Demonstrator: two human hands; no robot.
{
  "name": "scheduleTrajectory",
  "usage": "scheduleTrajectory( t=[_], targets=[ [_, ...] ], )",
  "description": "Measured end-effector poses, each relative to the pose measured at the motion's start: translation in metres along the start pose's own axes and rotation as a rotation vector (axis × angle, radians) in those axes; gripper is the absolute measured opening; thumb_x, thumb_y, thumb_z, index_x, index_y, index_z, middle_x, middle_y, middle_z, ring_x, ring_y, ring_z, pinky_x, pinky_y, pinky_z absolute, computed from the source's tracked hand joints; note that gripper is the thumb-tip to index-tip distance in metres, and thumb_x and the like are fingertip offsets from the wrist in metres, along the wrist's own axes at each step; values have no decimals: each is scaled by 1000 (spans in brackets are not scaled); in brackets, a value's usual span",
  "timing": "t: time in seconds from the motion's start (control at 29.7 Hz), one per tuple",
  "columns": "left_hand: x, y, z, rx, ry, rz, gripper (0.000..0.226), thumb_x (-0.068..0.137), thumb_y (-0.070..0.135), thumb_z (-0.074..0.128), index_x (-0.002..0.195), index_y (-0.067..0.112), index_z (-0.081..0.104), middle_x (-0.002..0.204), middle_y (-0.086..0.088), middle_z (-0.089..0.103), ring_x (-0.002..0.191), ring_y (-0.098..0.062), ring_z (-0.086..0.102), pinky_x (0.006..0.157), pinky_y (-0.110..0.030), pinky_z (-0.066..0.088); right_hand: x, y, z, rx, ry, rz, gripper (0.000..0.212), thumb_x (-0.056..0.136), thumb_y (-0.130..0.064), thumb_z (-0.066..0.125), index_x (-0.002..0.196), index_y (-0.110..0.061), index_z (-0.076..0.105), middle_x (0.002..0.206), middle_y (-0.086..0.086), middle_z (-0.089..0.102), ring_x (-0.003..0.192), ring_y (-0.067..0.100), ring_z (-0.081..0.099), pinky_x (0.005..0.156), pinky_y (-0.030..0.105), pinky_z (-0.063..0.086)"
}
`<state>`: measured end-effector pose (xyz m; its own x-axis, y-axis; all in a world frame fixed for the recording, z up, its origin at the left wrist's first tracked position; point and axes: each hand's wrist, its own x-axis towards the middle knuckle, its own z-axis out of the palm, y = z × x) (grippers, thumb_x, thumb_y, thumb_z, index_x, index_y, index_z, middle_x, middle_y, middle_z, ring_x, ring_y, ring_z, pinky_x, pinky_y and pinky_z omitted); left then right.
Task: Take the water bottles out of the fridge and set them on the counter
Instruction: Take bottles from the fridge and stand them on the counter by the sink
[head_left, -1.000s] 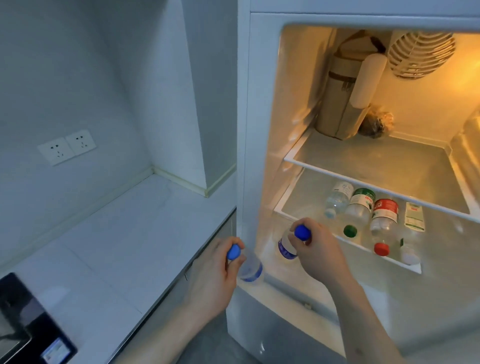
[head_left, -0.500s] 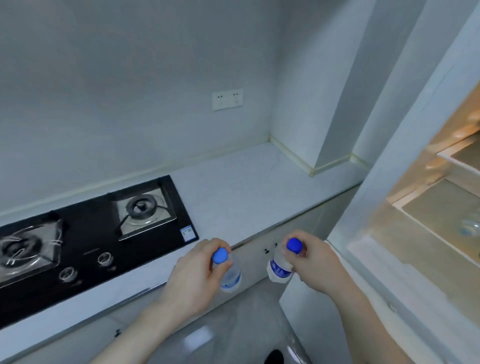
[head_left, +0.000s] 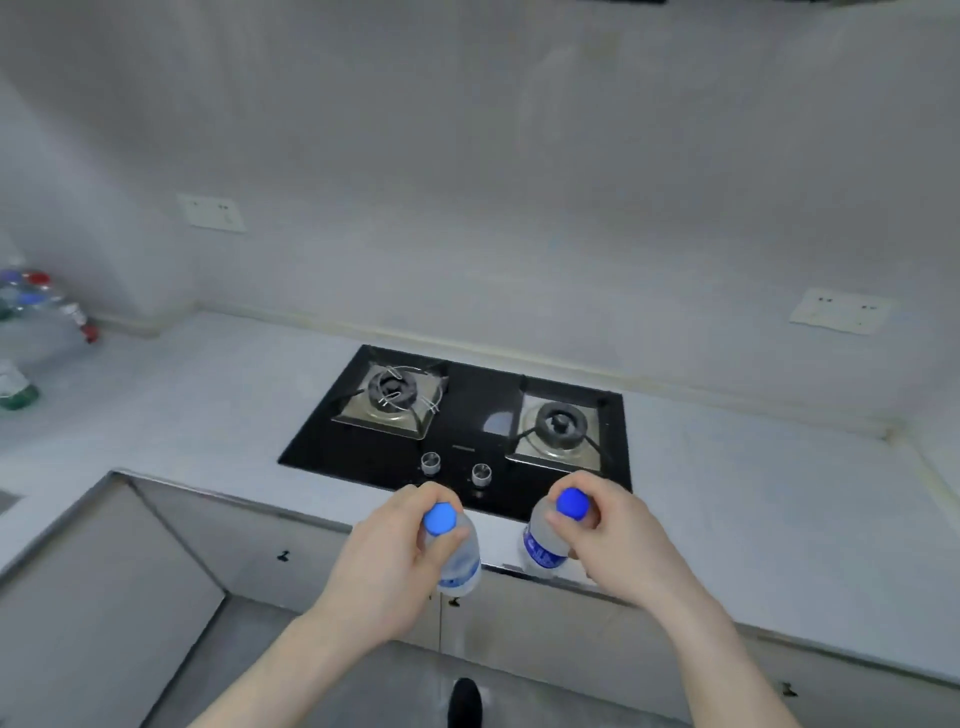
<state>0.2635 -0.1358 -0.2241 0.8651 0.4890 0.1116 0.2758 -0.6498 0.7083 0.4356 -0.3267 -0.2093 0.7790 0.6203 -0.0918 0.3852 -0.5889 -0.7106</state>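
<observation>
- Far left of both hands: a blurred cluster of clear plastic bottles (head_left: 31, 312) with red, blue and green caps, on the pale, matte counter (head_left: 197, 415).
- Left hand (head_left: 387, 566): fingers curled round the neck of a clear, cylindrical left bottle (head_left: 460, 564) with a round blue cap, held above the counter's front edge.
- Beyond the fingers: a glossy black glass hob (head_left: 467, 415), two metal burners, two round knobs.
- Right hand (head_left: 618, 540): fingers pinching the blue-capped neck of the right bottle (head_left: 543, 545), clear with a blue label, over the counter edge.
</observation>
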Motion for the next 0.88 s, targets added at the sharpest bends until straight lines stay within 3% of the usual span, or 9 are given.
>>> scheduleTrajectory(
  t=[0.1, 0.2, 0.37, 0.54, 0.67, 0.78, 0.88],
  targets=[
    [-7, -29, -34, 16, 121, -93, 9, 97, 38, 61, 99, 44, 54, 93, 17, 59, 78, -8, 54, 70, -23, 45, 39, -44, 31, -12, -103, -113, 13, 94, -32, 68, 97, -44, 63, 77, -19, 63, 76, 11, 64, 65, 26, 45],
    [-13, -52, -64, 37, 225, -193, 8, 97, 39, 61, 99, 44, 55, 93, 22, 56, 80, -3, 54, 70, -17, 39, 70, -78, 63, -14, -204, -213, 12, 95, -34, 67, 99, -44, 62, 88, -11, 65, 81, 12, 67, 65, 28, 48],
    [-13, -87, -103, 91, 318, -311, 6, 96, 44, 59, 99, 42, 55, 92, 13, 61, 76, -8, 54, 70, -22, 45, 111, -125, 102, -1, -307, -329, 11, 94, -36, 70, 99, -43, 63, 86, -14, 65, 75, 4, 63, 67, 23, 49],
    [10, -121, -134, 111, 374, -393, 8, 94, 44, 61, 99, 39, 56, 89, 12, 61, 76, -10, 55, 69, -24, 46, 158, -160, 138, 13, -408, -392, 11, 95, -37, 70, 100, -43, 63, 91, -15, 66, 79, 4, 65, 73, 24, 55],
    [44, -148, -161, 96, 408, -447, 7, 94, 43, 63, 98, 41, 57, 83, 16, 60, 72, -10, 56, 66, -21, 43, 206, -190, 162, 1, -426, -429, 9, 95, -39, 69, 99, -43, 63, 90, -15, 64, 77, 3, 62, 74, 22, 51],
    [61, -168, -178, 62, 424, -462, 7, 95, 42, 63, 99, 40, 58, 81, 21, 59, 69, -11, 58, 69, -27, 51, 234, -210, 179, -13, -431, -460, 8, 93, -40, 67, 99, -42, 63, 94, -18, 65, 84, 3, 62, 82, 28, 54],
    [75, -184, -192, 50, 463, -481, 9, 95, 40, 65, 101, 37, 59, 81, 15, 60, 68, -13, 57, 70, -36, 57, 260, -230, 197, -35, -450, -463, 8, 91, -42, 67, 97, -41, 62, 92, -17, 64, 83, 4, 61, 79, 30, 54]
  ],
)
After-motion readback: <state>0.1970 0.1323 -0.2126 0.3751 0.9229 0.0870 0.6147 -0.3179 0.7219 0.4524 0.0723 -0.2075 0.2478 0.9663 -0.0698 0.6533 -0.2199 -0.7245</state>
